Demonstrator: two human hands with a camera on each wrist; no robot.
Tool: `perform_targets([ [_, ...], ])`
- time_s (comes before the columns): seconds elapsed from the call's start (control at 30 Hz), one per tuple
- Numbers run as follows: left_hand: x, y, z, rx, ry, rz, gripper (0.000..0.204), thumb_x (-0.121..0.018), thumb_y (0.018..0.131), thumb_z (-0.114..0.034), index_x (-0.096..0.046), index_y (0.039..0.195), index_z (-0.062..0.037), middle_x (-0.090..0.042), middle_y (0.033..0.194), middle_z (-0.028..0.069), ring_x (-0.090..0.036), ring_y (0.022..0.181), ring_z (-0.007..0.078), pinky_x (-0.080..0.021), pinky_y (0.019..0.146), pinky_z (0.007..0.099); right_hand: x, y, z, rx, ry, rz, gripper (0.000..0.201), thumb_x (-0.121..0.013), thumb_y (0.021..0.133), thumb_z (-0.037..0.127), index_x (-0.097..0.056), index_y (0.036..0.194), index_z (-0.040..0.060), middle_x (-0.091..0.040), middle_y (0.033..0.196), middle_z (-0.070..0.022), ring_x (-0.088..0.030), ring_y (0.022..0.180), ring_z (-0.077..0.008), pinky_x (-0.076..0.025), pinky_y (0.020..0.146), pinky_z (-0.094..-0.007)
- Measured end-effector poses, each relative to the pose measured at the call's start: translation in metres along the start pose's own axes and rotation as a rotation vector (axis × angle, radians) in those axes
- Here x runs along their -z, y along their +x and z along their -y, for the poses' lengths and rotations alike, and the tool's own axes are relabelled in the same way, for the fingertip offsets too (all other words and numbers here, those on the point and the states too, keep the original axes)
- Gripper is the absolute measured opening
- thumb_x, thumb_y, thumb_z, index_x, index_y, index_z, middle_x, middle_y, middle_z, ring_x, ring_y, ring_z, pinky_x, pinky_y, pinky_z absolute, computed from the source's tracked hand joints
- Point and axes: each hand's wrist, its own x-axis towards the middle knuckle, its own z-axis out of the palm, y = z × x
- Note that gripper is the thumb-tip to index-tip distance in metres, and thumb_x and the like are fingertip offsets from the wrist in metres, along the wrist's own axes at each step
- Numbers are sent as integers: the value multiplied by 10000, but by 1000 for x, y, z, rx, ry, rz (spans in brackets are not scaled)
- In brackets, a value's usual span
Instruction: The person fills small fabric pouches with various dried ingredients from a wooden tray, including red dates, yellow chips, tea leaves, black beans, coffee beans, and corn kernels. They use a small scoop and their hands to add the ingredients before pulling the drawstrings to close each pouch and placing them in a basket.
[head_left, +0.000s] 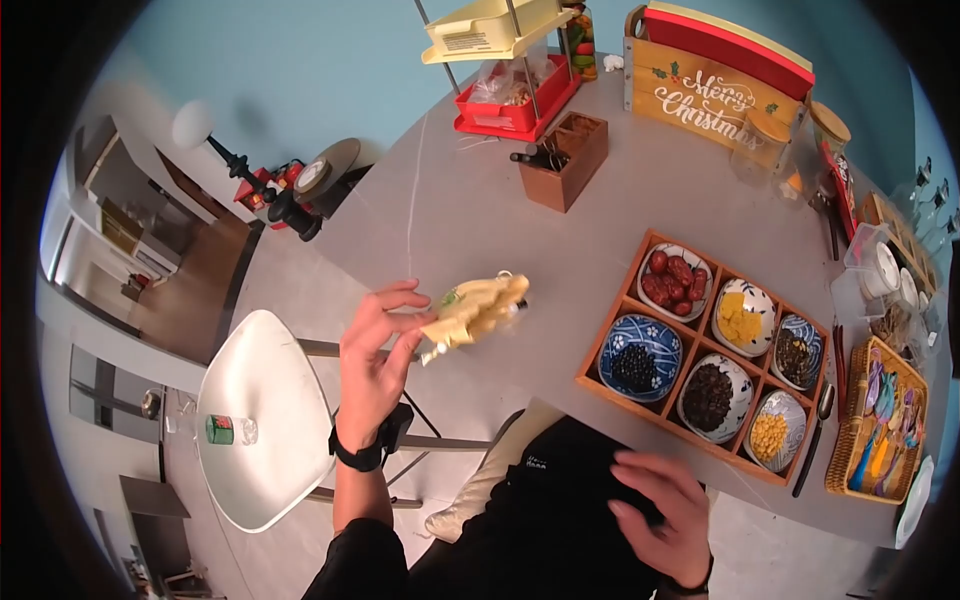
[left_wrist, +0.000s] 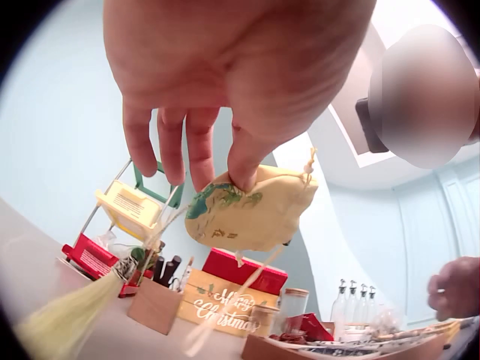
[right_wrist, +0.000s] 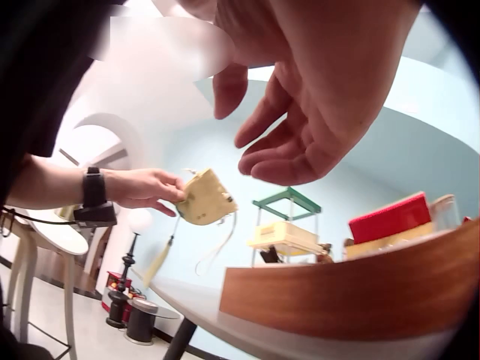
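The left hand (head_left: 376, 345) pinches a small tan pouch (head_left: 474, 312) between its thumb and fingertips, holding it up in the air toward the left, near part of the grey table (head_left: 470, 225). The pouch's printed face, drawstring and pale tassel (left_wrist: 79, 311) show in the left wrist view; the tassel and cord hang free. The right hand (head_left: 668, 512) is apart from it at the near side, fingers loosely bent and spread, gripping nothing.

The step in hand looks like carrying or displaying the pouch. A next move would seem to call for a steady pinch at the pouch's edge and care that the loose cord does not snag.

On the table's right, a divided wooden tray (head_left: 648, 410) bears patterned bowls of dried foods, with a spoon (head_left: 824, 402) and a wicker basket (head_left: 862, 489) beyond its right side. At the far side stand a tiered rack (head_left: 478, 118), a brown wooden box (head_left: 562, 186) and a "Merry Christmas" holder (head_left: 655, 98).

To the left, a white chair (head_left: 262, 475) bears a green-labelled container (head_left: 219, 430); a pale blue wall (head_left: 330, 70) rises behind.
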Motion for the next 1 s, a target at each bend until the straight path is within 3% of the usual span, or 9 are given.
perform_targets([
  [0.07,4,-7,-17,-43,2,57,153,-686,755,48,-698,891,-21,-651,1034,115,-593,1108,341,-473,909,419,-12,23,1,226,-24,-13,418,-782,717,35,-659,1115,2,-612,1135,-122,-631,876,-247,-534,751,-304],
  [0.2,-4,-22,-34,-133,-38,186,185,-737,722,4,-708,898,-46,-636,1015,95,-602,1084,328,-496,866,406,-32,47,9,237,-6,-73,310,-759,754,64,-669,1046,5,-604,1121,-118,-636,830,-235,-533,708,-312],
  [0.3,-14,-34,-40,-144,-111,279,201,-740,723,8,-714,907,-67,-608,1033,88,-607,1071,320,-510,852,402,-36,45,-1,125,-7,28,197,-722,787,80,-661,966,28,-590,1053,-105,-635,758,-232,-524,643,-330],
  [0.4,-26,-44,-47,-53,-233,337,177,-725,731,35,-718,876,-66,-592,1056,91,-612,1067,320,-516,861,397,-42,31,-28,196,-105,200,149,-646,818,69,-601,959,87,-548,950,-72,-620,674,-261,-508,559,-351],
  [0.5,-33,-38,-55,61,-255,687,702,-846,647,-109,-551,1284,-106,-511,1301,132,-538,1193,338,-472,965,421,-34,22,-21,186,-175,237,149,-630,805,47,-588,943,87,-544,963,-67,-622,657,-258,-514,543,-342],
  [0.53,-36,-35,-48,19,-311,828,979,-884,600,-180,-363,1424,-95,-451,1385,149,-501,1235,347,-444,1000,418,-32,20,-19,210,-227,268,148,-621,794,37,-568,930,66,-542,973,-70,-632,657,-246,-516,526,-341],
  [0.67,-58,-30,-46,201,-466,1077,915,-864,648,-186,-369,1407,-58,-494,1325,159,-527,1201,328,-452,975,373,-31,21,-13,267,-298,305,185,-628,781,51,-544,943,26,-558,956,-87,-642,650,-216,-505,501,-330],
  [0.87,-80,-33,-30,4,-470,1194,832,-869,663,-233,-419,1332,-26,-537,1162,145,-574,1054,308,-465,895,375,-24,20,-22,200,-285,419,117,-597,774,4,-540,873,29,-581,903,-93,-631,688,-256,-511,526,-362],
  [1.0,-86,-32,-27,104,-587,1328,749,-869,667,-252,-454,1240,-6,-543,1142,147,-580,1030,309,-469,871,368,-21,24,-19,182,-287,382,112,-584,782,-1,-536,879,26,-584,865,-91,-635,721,-271,-514,546,-367],
])
